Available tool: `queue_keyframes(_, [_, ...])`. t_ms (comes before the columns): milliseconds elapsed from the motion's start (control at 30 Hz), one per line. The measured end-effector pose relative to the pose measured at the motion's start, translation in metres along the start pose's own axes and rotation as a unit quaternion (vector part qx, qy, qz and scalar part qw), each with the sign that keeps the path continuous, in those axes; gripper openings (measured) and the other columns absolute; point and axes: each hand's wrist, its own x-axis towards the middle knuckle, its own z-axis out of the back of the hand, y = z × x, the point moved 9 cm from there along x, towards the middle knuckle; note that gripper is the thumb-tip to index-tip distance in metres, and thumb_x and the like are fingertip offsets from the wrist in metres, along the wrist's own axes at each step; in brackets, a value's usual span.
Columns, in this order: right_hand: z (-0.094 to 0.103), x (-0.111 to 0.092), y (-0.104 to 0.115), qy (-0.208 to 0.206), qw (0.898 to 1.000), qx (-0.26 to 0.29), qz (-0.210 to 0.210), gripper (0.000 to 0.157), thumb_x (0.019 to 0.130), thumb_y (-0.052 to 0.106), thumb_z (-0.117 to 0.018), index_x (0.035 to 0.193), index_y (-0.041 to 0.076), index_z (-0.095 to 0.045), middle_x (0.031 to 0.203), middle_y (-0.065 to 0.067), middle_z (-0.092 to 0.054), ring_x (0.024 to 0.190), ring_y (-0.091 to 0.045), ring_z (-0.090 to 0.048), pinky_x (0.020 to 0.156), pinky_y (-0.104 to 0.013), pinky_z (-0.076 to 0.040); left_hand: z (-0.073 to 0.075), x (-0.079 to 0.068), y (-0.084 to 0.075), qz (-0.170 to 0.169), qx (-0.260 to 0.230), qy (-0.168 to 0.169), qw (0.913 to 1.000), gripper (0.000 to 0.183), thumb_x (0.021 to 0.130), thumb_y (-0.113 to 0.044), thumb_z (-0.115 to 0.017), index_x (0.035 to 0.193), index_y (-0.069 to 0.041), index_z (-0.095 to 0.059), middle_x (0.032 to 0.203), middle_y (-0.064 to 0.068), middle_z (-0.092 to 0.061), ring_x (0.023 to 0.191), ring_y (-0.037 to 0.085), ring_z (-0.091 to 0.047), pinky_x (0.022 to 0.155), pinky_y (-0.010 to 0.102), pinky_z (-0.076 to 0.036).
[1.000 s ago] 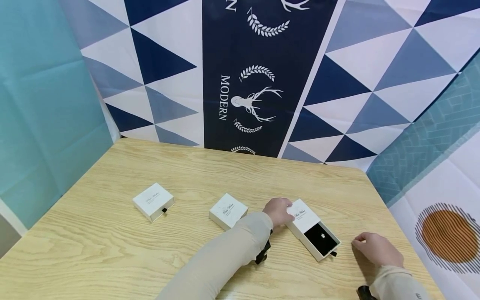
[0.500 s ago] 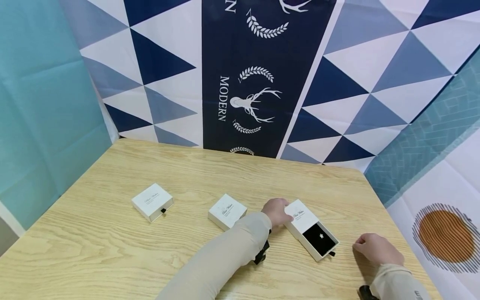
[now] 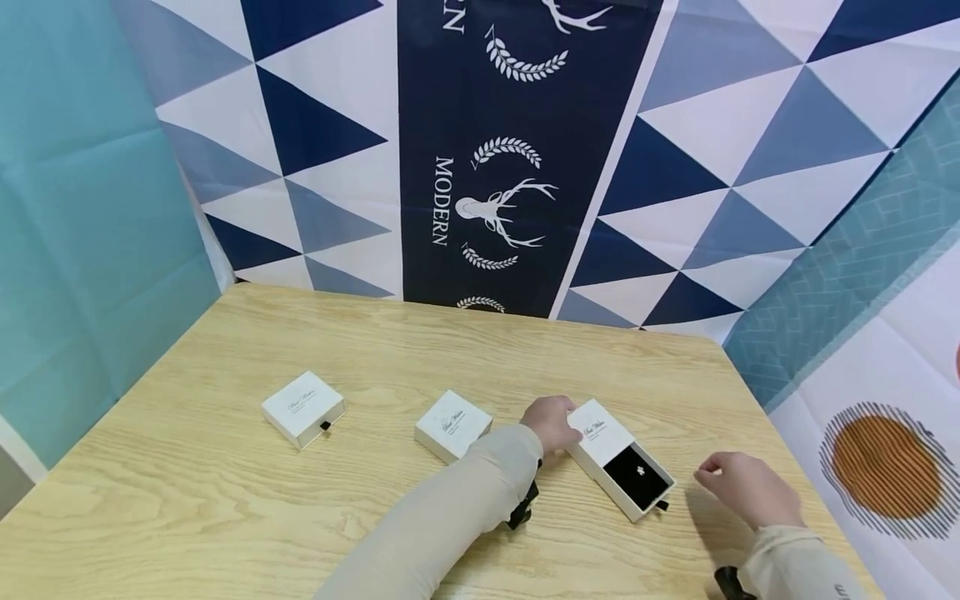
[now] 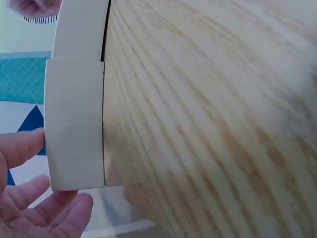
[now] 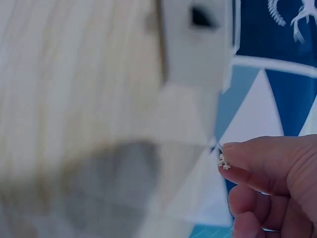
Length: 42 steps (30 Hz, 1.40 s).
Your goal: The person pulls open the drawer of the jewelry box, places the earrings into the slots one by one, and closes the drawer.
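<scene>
On the right part of the table lies a white drawer-style jewelry box (image 3: 602, 434), its drawer pulled partway out. A small flower-shaped earring (image 3: 641, 471) sits on the drawer's black lining. At the box's far end my left hand (image 3: 552, 422) holds the sleeve, thumb on the lettered top and fingers at the end, as the left wrist view shows. My right hand (image 3: 752, 489) hovers right of the drawer. Between its thumb and forefinger it pinches a second small flower earring (image 5: 224, 161), whose thin pin points up in the right wrist view.
Two closed white jewelry boxes rest on the wooden table (image 3: 360, 500): the middle box (image 3: 453, 423), partly behind my left forearm, and the left box (image 3: 303, 407) with a black pull tab. Patterned cloths (image 3: 330, 150) hang behind the table.
My right hand has lifted slightly and shifted left toward the drawer. My left hand keeps its place on the box. The head view has tilted a little.
</scene>
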Motion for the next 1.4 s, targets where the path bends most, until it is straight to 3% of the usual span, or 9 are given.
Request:
queue_keyframes(100, [0.015,-0.007,0.025,-0.05,0.999,0.006,0.02,0.025,0.094,0.026,-0.057,0.1,0.005,-0.07,0.085,-0.008,-0.07,0.07,-0.02,-0.061,0.054,-0.041,-0.047,0.007,-0.003,0.001,0.008,-0.026,-0.013,0.9996,0.038,0.088,-0.021,-0.069,0.125,-0.012,-0.063,0.116,0.001,-0.066,0.105,0.016,-0.06,0.087,0.027,-0.048])
queue_keyframes(200, [0.038,-0.022,0.057,-0.175,0.982,0.023,0.067,0.021,0.092,0.023,-0.062,0.098,0.006,-0.072,0.066,-0.002,-0.063,0.056,-0.013,-0.053,0.045,-0.033,-0.04,0.015,-0.009,-0.008,-0.019,-0.068,-0.026,0.9972,0.035,0.091,-0.023,-0.064,0.124,-0.012,-0.063,0.114,0.002,-0.066,0.104,0.015,-0.06,0.086,0.025,-0.048])
queue_keyframes(267, [0.054,-0.039,0.081,-0.281,0.951,0.033,0.124,0.02,0.09,0.023,-0.065,0.093,0.006,-0.074,0.057,0.006,-0.054,0.047,-0.005,-0.041,0.041,-0.026,-0.032,0.021,-0.015,-0.021,-0.06,-0.106,-0.028,0.9922,0.032,0.092,-0.022,-0.062,0.122,-0.011,-0.064,0.11,0.002,-0.067,0.101,0.012,-0.06,0.084,0.022,-0.047])
queue_keyframes(400, [0.072,-0.075,0.125,-0.453,0.855,0.053,0.247,0.048,0.094,0.044,-0.057,0.079,0.002,-0.074,0.05,0.011,-0.045,0.043,0.005,-0.028,0.037,-0.019,-0.026,0.032,-0.037,-0.048,-0.149,-0.183,0.003,0.9719,0.027,0.092,-0.019,-0.062,0.117,-0.009,-0.067,0.097,-0.003,-0.067,0.085,0.004,-0.058,0.074,0.017,-0.046])
queue_keyframes(500, [0.075,-0.092,0.147,-0.51,0.8,0.081,0.305,0.066,0.095,0.054,-0.046,0.073,-0.002,-0.072,0.046,0.01,-0.042,0.043,0.006,-0.027,0.036,-0.017,-0.025,0.041,-0.058,-0.062,-0.196,-0.223,0.045,0.9539,0.025,0.095,-0.02,-0.06,0.115,-0.007,-0.067,0.095,-0.006,-0.067,0.08,-0.001,-0.056,0.071,0.015,-0.046])
queue_keyframes(600, [0.074,-0.102,0.161,-0.532,0.769,0.11,0.336,0.063,0.095,0.05,-0.05,0.07,-0.004,-0.071,0.045,0.009,-0.039,0.042,0.003,-0.026,0.037,-0.015,-0.023,0.047,-0.076,-0.065,-0.223,-0.246,0.075,0.9402,0.023,0.097,-0.019,-0.056,0.112,-0.004,-0.068,0.097,-0.004,-0.068,0.079,-0.003,-0.057,0.071,0.015,-0.048])
queue_keyframes(833, [0.063,-0.107,0.184,-0.537,0.743,0.141,0.375,0.058,0.096,0.044,-0.054,0.067,-0.004,-0.069,0.043,0.006,-0.044,0.04,0.0,-0.031,0.038,-0.015,-0.025,0.053,-0.092,-0.045,-0.235,-0.302,0.108,0.9177,0.023,0.098,-0.012,-0.053,0.105,0.005,-0.067,0.098,0.015,-0.068,0.077,-0.003,-0.056,0.074,0.017,-0.049])
queue_keyframes(1200, [0.047,-0.116,0.208,-0.526,0.707,0.181,0.438,0.051,0.096,0.035,-0.058,0.065,-0.003,-0.069,0.046,0.011,-0.034,0.044,0.001,-0.028,0.043,-0.009,-0.024,0.072,-0.12,-0.035,-0.309,-0.137,0.105,0.9352,0.013,0.094,-0.008,-0.059,0.098,-0.002,-0.07,0.092,0.004,-0.068,0.074,-0.005,-0.05,0.068,0.012,-0.045])
queue_keyframes(1400, [0.044,-0.111,0.22,-0.462,0.713,0.222,0.478,0.047,0.096,0.032,-0.059,0.069,-0.004,-0.068,0.046,0.012,-0.034,0.044,0.003,-0.028,0.045,-0.005,-0.024,0.078,-0.125,-0.028,-0.331,-0.102,0.104,0.9324,0.011,0.093,-0.009,-0.06,0.094,-0.004,-0.07,0.088,0.001,-0.068,0.076,-0.007,-0.05,0.068,0.012,-0.045])
